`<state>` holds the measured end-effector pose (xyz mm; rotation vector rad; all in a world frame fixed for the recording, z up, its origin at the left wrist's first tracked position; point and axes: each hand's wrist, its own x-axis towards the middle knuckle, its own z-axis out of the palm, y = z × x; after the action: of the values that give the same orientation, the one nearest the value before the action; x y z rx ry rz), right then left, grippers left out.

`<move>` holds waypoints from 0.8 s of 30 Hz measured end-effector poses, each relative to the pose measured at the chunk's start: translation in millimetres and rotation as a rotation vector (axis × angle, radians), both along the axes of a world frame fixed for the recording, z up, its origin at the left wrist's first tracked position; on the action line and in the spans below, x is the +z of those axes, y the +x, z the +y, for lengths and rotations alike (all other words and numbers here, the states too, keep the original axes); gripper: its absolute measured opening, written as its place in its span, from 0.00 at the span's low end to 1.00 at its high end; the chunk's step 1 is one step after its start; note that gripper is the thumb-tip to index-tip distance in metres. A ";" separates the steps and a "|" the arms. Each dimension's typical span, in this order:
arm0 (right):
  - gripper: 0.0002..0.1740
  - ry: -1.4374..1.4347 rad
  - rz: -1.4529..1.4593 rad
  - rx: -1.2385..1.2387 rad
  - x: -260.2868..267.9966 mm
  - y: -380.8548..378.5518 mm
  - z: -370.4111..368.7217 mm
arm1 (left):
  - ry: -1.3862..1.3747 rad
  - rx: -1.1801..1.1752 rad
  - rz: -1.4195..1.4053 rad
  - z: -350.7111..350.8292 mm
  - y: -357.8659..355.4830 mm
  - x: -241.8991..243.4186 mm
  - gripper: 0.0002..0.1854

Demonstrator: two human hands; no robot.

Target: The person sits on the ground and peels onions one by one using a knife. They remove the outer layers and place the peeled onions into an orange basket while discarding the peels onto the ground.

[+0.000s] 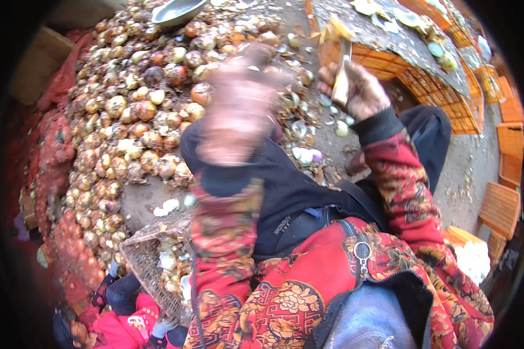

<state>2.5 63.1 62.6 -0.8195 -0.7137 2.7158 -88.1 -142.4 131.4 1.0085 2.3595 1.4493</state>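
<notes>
My left hand [242,109] is heavily blurred over the near edge of a large heap of unpeeled onions [142,111]; whether it holds anything cannot be told. On the right, my right hand [362,89] grips a knife [343,72] with its blade pointing away from me. Dry yellowish onion skin [335,30] clings about the blade's tip. Between and below the hands, peeled onions [303,155] and loose skins lie on the ground beside my legs. One peeled onion there looks purplish.
A crate of peeled onions [155,244] stands at lower left, near another person in red with gloved hands [163,326]. Orange plastic crates [436,94] stand at right, one under a grey sheet. A metal bowl [179,12] rests atop the heap; red mesh sacks [72,253] line the left.
</notes>
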 end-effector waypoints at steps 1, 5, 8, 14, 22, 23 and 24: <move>0.16 0.100 0.011 -0.014 7.3 -0.1 21.8 | 0.332 0.177 -0.107 -17.4 -16.0 -0.8 0.11; 0.17 0.120 0.224 0.270 36.3 -10.2 109.2 | -0.254 0.677 0.398 -152.0 -82.7 -53.7 0.15; 0.14 0.323 0.145 0.117 75.8 9.1 110.9 | -0.548 0.547 -0.377 -162.4 -67.5 -154.2 0.17; 0.13 0.299 0.041 0.054 58.5 -15.0 104.3 | -0.791 0.118 -0.649 -95.5 80.5 -197.6 0.17; 0.18 0.635 -0.148 -0.129 42.0 19.6 118.9 | -0.804 -0.401 -0.641 14.1 128.1 -207.3 0.16; 0.19 0.602 -0.107 -0.070 34.4 25.8 129.9 | -0.807 -0.430 -0.656 19.6 132.2 -205.6 0.16; 0.20 0.555 -0.057 -0.011 29.5 36.6 144.0 | -0.809 -0.459 -0.666 25.9 135.6 -206.3 0.16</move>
<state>39.1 207.1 92.1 -0.7511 -1.3798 2.2978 47.5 -116.5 -74.9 0.6288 1.7676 0.4531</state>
